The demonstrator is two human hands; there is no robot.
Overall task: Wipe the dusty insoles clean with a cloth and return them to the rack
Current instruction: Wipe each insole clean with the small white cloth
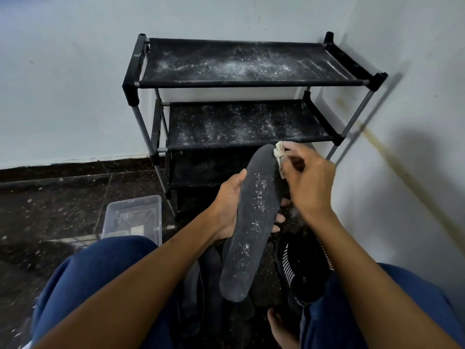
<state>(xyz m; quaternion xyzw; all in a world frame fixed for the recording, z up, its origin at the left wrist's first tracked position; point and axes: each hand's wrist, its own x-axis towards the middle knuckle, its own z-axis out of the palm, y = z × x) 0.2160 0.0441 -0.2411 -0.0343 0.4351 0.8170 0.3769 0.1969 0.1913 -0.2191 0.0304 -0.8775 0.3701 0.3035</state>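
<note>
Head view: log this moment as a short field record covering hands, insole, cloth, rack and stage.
left hand: holds the insole from beneath
right hand: grips the cloth
insole: dark, white dust along its middle
cloth: whitish, bunched, at the insole's far end
rack: black, two upper shelves dusty, no insoles on them
stage: wiping under way, insole not yet clean

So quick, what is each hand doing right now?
Left hand: holds the dusty insole from underneath.
Right hand: grips the cloth against the insole's far end.
</note>
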